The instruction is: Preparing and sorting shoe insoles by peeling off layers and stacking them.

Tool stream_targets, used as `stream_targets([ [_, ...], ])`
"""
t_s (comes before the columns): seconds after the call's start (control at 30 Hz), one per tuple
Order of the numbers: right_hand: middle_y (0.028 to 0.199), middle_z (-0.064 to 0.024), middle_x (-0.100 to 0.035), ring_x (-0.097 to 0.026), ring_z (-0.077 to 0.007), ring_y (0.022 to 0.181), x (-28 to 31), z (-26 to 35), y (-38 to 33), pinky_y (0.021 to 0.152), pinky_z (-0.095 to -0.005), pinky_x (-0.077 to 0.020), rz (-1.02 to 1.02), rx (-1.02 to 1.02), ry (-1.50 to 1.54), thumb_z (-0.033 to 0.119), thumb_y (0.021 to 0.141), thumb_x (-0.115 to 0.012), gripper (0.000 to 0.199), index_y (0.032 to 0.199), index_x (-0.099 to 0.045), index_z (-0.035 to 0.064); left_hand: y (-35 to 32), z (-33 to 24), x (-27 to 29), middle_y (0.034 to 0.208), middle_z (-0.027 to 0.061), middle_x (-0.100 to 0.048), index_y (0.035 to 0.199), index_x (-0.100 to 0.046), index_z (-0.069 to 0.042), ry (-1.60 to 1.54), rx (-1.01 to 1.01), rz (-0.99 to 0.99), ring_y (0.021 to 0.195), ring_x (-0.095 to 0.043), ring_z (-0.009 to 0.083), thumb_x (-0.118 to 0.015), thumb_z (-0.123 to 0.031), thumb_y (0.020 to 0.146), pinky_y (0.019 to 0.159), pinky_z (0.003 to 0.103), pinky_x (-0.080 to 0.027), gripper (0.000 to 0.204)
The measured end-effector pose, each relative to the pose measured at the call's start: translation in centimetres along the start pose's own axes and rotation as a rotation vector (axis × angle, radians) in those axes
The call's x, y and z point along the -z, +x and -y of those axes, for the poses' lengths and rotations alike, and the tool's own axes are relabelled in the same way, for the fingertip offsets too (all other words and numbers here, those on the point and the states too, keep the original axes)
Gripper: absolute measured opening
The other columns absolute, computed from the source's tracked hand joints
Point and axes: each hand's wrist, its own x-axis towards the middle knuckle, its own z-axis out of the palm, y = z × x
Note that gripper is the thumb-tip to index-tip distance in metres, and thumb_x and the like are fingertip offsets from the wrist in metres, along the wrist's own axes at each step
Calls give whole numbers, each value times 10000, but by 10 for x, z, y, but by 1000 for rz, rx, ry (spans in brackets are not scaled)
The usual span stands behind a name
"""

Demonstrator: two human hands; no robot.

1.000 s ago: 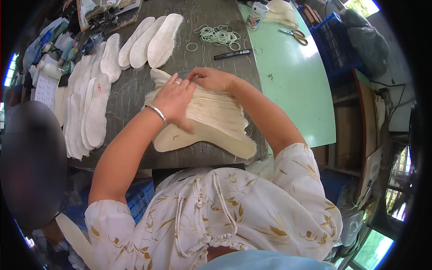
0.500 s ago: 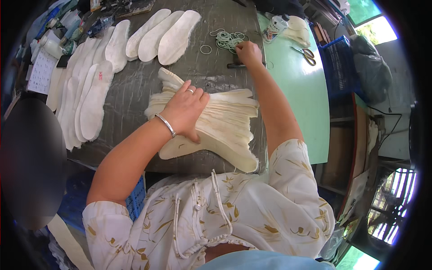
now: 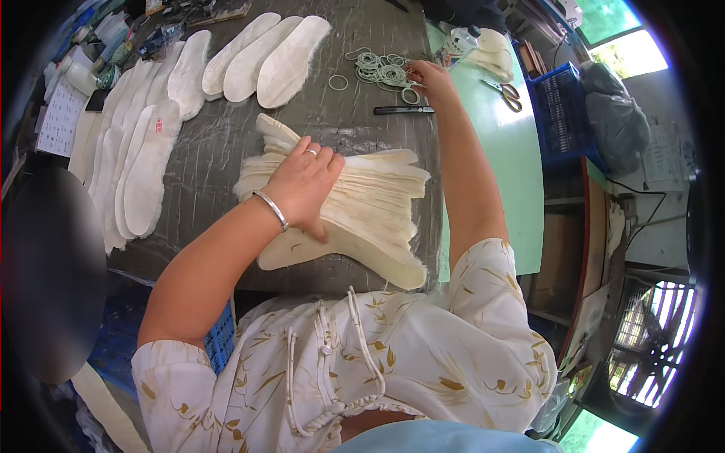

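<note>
A bundle of cream insoles [image 3: 377, 196] lies on its side, packed together and fanned out at the right end. Across its left part rests my left hand [image 3: 303, 187], fingers over the far side and thumb on the near side, gripping it. Over at the far right, my right hand [image 3: 432, 80] pinches a pale green rubber band [image 3: 411, 97] that dangles below the fingers. Just left of that hand lies a tangled pile of rubber bands [image 3: 380, 69], with one loose band [image 3: 337, 82] apart from it. A black pen [image 3: 402, 110] sits below the pinched band.
Fluffy white insoles [image 3: 293, 62] lie at the back, and overlapping rows of insoles [image 3: 145, 170] cover the left. On the green board [image 3: 495, 174] at right are scissors [image 3: 510, 96] and more insoles [image 3: 491, 54]. A blue crate [image 3: 563, 113] stands beyond. A dark blurred shape fills the left edge.
My right hand has drawn back slightly from the pile to the right, and a rubber band now hangs from its fingers. My left hand stays on the bundle.
</note>
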Motion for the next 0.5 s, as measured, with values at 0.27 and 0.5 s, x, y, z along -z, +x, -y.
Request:
stream_targets([
  [0.27,884,28,-662,-603,-87,838,4,-5,7,664,-254,-414,48,15,69,256,819,-704,202,925,-707,84,2,-3,5,1110,169,-530,1237,-471,53,19,14,32,1132,-494,329,-880,-560,401,1140,446,-251,1114],
  [0.5,697,28,-605,-482,-59,614,9,-2,12,546,-238,-377,-16,140,-261,237,820,-758,241,905,-739,13,2,-2,6,1155,189,-513,1273,-446,72,0,27,60,1167,-471,350,-879,-568,394,1157,457,-234,1171],
])
